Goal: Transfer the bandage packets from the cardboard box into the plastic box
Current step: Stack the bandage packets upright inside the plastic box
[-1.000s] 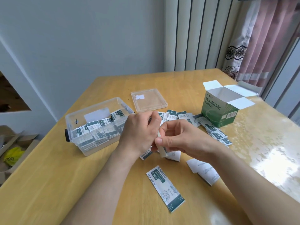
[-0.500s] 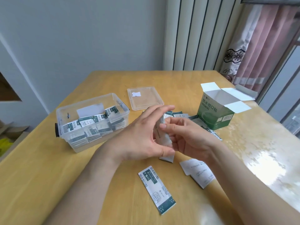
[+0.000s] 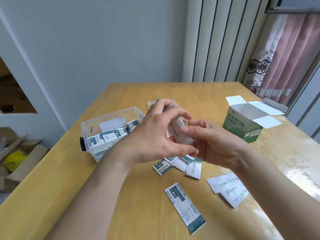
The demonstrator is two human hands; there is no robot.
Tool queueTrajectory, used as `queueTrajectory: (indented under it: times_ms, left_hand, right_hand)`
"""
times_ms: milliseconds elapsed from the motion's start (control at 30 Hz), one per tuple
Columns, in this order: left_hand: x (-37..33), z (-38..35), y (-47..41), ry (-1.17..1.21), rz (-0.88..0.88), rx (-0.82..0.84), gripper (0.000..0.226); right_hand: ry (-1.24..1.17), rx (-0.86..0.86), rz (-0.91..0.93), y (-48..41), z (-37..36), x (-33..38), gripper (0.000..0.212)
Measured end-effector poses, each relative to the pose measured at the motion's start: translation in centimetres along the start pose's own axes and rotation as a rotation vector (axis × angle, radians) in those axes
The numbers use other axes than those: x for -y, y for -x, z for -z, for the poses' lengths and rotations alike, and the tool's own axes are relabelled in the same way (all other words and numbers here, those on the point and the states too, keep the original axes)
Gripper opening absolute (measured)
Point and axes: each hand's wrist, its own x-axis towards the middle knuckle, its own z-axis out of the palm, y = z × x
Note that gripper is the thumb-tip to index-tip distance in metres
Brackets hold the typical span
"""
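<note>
Now we see both hands raised higher above the table (image 3: pixel 121 213) than half a second ago, and the stack of bandage packets (image 3: pixel 180 134) they share has tipped to a slant. The left hand (image 3: pixel 155 135) curls its fingers around the stack's upper part; the right hand (image 3: pixel 213 141) pinches its lower end with thumb and fingers. Loose packets (image 3: pixel 178 164) that the hands covered earlier now show on the table just below them. The plastic box (image 3: pixel 90 125), partly filled with packets, stands to the left; its lid (image 3: pixel 150 103) is almost wholly hidden behind the left hand. The cardboard box (image 3: pixel 242 125) stands open at right, its inside out of our sight.
</note>
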Motion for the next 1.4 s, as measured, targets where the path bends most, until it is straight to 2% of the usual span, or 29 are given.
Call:
queueTrajectory:
  times_ms: [67, 100, 200, 267, 300, 367, 433, 567, 667, 733, 833, 933, 1133, 1200, 1233, 1300, 1367, 1400]
  left_hand:
    - [0.4, 2.0, 0.3, 0.114, 0.051, 0.028, 0.057]
    - [0.8, 2.7, 0.2, 0.164, 0.071, -0.010, 0.051]
    - [2.8, 5.2, 0.0, 0.168, 0.214, -0.273, 0.025]
    - [3.9, 6.8, 0.0, 0.257, 0.357, -0.342, 0.012]
    - [4.5, 7.5, 0.2, 0.325, 0.413, -0.340, 0.013]
    - [5.6, 9.0, 0.7, 0.350, 0.477, -0.351, 0.019]
    - [6.7, 9.9, 1.0, 0.300, 0.508, -0.357, 0.023]
    - [8.7, 11.6, 2.1, 0.234, 0.560, -0.328, 0.022]
    - [10.1, 12.0, 2.7, 0.119, 0.580, -0.274, 0.022]
    - [10.8, 11.7, 2.8, -0.013, 0.572, -0.231, 0.025]
    - [11.5, 11.3, 3.1, -0.267, 0.554, -0.194, 0.030]
    - [12.4, 11.2, 3.8, -0.466, 0.517, -0.251, 0.034]
    - [13.9, 10.5, 4.3, -0.389, 0.575, -0.184, 0.033]
    - [14.2, 10.4, 4.3, -0.381, 0.570, -0.186, 0.031]
    - [14.3, 10.4, 4.3, -0.391, 0.553, -0.206, 0.030]
    - [14.2, 10.5, 4.3, -0.421, 0.453, -0.348, 0.028]
    - [13.7, 10.6, 4.5, -0.421, 0.318, -0.509, 0.027]
    - [13.2, 10.6, 4.5, -0.399, 0.273, -0.521, 0.028]
  right_hand:
    - [0.185, -0.049, 0.017, -1.0, -1.1, 1.0, 0.033]
    - [0.302, -0.101, 0.034, -1.4, -1.7, 1.5, 0.029]
    - [0.679, -0.247, 0.143, -3.9, -4.4, 2.4, 0.021]
    - [0.999, -0.341, 0.209, -6.1, -5.9, 2.5, 0.020]
    - [1.144, -0.373, 0.220, -7.3, -6.6, 2.4, 0.020]
    - [1.286, -0.368, 0.210, -9.1, -8.0, 2.4, 0.022]
    - [1.276, -0.324, 0.184, -10.3, -8.9, 2.5, 0.021]
    - [0.961, -0.298, 0.008, -13.4, -9.3, 2.4, 0.018]
    - [0.803, -0.216, -0.156, -16.1, -9.3, 1.4, 0.033]
    - [0.734, -0.183, -0.206, -17.2, -9.3, 0.6, 0.036]
    - [0.669, -0.171, -0.262, -18.1, -9.5, -0.5, 0.026]
    - [0.740, -0.202, -0.301, -18.5, -10.3, -1.0, 0.012]
    - [0.974, -0.220, -0.368, -20.0, -12.1, -2.0, 0.027]
    - [1.000, -0.219, -0.362, -20.1, -12.6, -2.3, 0.026]
    - [1.007, -0.221, -0.360, -20.2, -12.8, -2.4, 0.023]
    - [1.067, -0.235, -0.347, -20.3, -13.1, -2.5, 0.021]
    - [1.216, -0.262, -0.313, -20.5, -13.1, -2.3, 0.022]
    - [1.275, -0.281, -0.297, -20.5, -13.0, -2.2, 0.023]
